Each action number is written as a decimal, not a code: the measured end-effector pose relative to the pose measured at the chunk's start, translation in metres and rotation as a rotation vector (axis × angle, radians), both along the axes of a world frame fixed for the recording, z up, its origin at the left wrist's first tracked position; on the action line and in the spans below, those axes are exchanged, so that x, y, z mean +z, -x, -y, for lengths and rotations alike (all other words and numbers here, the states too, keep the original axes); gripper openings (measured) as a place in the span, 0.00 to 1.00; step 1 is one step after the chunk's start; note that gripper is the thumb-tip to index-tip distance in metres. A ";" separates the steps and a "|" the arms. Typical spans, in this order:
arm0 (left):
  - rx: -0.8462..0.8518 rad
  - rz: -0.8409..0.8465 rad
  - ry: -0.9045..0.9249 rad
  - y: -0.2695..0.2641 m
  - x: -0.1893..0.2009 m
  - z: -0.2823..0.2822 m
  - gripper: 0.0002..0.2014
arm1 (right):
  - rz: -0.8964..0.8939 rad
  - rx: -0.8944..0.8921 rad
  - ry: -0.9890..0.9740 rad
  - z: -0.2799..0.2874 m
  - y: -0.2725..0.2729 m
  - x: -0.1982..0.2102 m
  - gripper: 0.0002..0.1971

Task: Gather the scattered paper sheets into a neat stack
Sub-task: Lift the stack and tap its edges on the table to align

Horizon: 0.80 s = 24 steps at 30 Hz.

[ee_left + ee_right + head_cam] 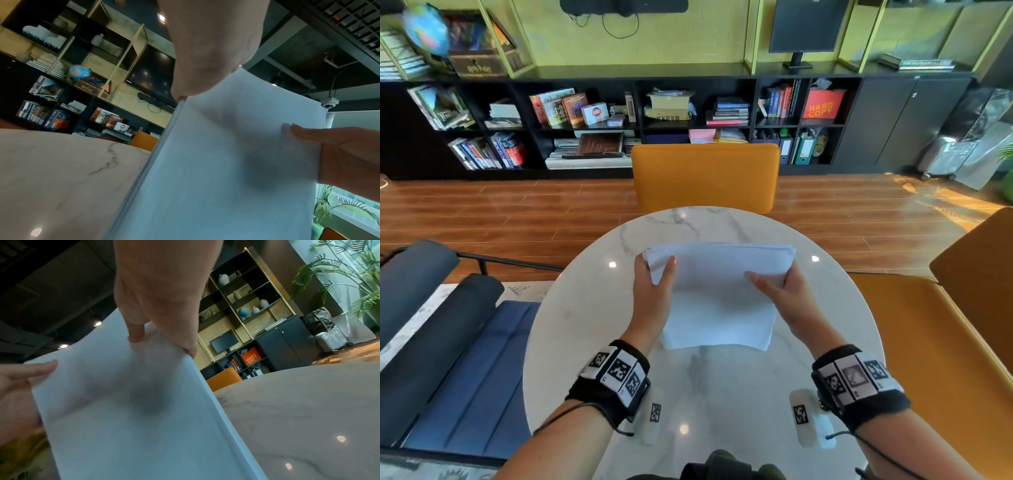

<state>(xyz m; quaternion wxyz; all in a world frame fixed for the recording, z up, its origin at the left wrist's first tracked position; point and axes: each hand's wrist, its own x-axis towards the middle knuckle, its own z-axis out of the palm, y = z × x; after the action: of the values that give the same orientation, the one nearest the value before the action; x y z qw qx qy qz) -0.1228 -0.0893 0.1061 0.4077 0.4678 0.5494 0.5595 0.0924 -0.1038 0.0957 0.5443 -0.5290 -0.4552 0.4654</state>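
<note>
Both hands [654,291] pinch paper stack [719,301] above table [825,308].

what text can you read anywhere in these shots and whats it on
"HARD COPY": orange box in the black bookshelf.
"Harry Potter": dark box on top of the shelf, beside the globe.
Book spines and folder labels: too small or blurred.
Wrist bands: square code markers only.
Paper stack: no print visible.

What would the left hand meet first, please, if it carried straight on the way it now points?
Beyond the paper stack it already grips, the left hand would probably cross bare marble table toward the orange chair; depth is unclear.
</note>
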 end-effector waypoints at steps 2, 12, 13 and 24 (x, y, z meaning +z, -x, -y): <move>-0.029 -0.006 0.013 -0.005 -0.001 0.000 0.20 | 0.013 -0.024 -0.003 -0.001 0.007 -0.001 0.12; 0.042 0.007 -0.148 -0.001 0.009 -0.002 0.10 | -0.008 -0.012 0.004 0.001 -0.004 -0.001 0.23; 0.028 0.011 -0.128 -0.002 0.006 -0.002 0.08 | -0.027 -0.024 0.030 0.001 -0.001 -0.006 0.22; 0.161 -0.077 -0.263 -0.005 0.013 -0.009 0.09 | -0.035 -0.026 -0.022 -0.001 -0.007 0.013 0.16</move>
<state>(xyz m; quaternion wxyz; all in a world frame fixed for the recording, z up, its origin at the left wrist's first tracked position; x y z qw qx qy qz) -0.1175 -0.0807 0.1193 0.2756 0.4928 0.5224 0.6389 0.0991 -0.1030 0.1088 0.5639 -0.5208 -0.4438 0.4624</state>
